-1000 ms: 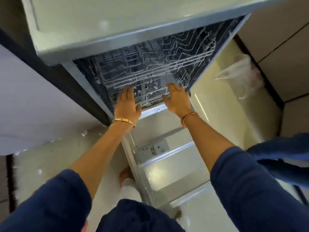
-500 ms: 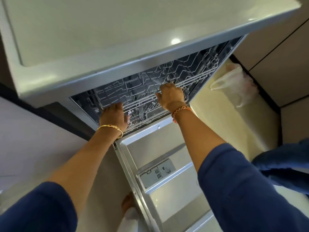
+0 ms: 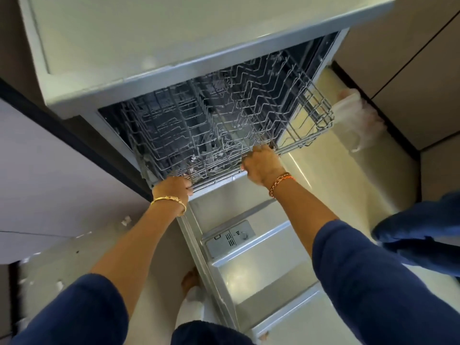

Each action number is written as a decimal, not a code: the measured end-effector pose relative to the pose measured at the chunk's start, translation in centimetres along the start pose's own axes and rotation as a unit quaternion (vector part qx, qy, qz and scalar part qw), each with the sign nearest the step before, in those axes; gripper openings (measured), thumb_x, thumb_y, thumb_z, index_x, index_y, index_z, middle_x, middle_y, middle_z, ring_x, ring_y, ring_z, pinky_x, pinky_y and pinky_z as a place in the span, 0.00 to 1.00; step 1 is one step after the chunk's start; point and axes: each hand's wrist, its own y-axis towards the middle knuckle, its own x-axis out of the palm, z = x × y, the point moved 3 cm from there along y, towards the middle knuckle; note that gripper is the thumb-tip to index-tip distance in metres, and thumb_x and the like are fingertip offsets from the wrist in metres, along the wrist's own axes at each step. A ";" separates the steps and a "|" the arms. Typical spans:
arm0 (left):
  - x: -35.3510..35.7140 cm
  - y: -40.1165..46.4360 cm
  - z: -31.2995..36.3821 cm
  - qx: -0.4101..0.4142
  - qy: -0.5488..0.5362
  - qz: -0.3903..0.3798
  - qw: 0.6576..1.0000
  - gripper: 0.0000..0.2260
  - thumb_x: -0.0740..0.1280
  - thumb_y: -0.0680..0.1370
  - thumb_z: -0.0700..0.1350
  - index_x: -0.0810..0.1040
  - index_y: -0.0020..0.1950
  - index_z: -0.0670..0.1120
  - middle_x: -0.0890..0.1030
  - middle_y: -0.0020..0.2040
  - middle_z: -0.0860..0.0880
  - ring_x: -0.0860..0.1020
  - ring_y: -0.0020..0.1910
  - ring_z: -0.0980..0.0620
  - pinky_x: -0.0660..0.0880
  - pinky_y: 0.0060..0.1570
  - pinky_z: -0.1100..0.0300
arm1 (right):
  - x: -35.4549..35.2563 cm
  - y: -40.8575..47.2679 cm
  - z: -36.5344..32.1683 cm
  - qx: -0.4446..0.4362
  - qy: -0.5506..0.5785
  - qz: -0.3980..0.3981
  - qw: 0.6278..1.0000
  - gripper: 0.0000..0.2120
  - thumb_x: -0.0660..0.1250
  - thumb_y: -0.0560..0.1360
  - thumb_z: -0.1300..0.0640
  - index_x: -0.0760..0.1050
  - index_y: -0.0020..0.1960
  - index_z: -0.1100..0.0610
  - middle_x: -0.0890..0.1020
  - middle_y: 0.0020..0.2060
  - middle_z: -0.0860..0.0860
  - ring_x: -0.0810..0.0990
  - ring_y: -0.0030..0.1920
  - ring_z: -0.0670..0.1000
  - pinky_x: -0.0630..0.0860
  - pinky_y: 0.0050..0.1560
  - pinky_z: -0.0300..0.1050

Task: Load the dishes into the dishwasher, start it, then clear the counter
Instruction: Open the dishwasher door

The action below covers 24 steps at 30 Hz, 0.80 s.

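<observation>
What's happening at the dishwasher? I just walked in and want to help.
A person grips the front edge of the upper rack with the left hand and right hand. The rack sticks partly out of the dishwasher over the lowered door. It holds no dishes, so loading hasn't begun.

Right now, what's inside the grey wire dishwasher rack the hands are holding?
No dishes visible in the grey wire rack, only its bare tines. The left hand and right hand grip its front rail. The rack's back part is hidden under the pale countertop.
</observation>
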 end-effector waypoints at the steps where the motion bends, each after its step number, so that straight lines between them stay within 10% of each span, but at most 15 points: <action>1: 0.2 -0.3 0.0 -0.002 -0.017 -0.009 1.000 0.10 0.60 0.78 0.39 0.79 0.54 0.47 0.79 0.57 0.48 0.77 0.55 0.47 0.68 0.45 0.60 | 0.2 -0.5 0.2 -0.002 0.020 -0.014 1.000 0.12 0.57 0.78 0.57 0.75 0.59 0.54 0.80 0.54 0.53 0.73 0.60 0.55 0.66 0.63 0.52; 24: 7.8 -12.1 4.7 0.028 -0.045 -0.079 0.995 0.11 0.66 0.76 0.49 0.80 0.56 0.48 0.80 0.57 0.49 0.76 0.57 0.46 0.73 0.58 0.52 | 6.7 -15.7 0.5 0.007 0.188 -0.026 0.982 0.16 0.56 0.80 0.55 0.70 0.61 0.65 0.72 0.59 0.61 0.72 0.58 0.59 0.69 0.62 0.50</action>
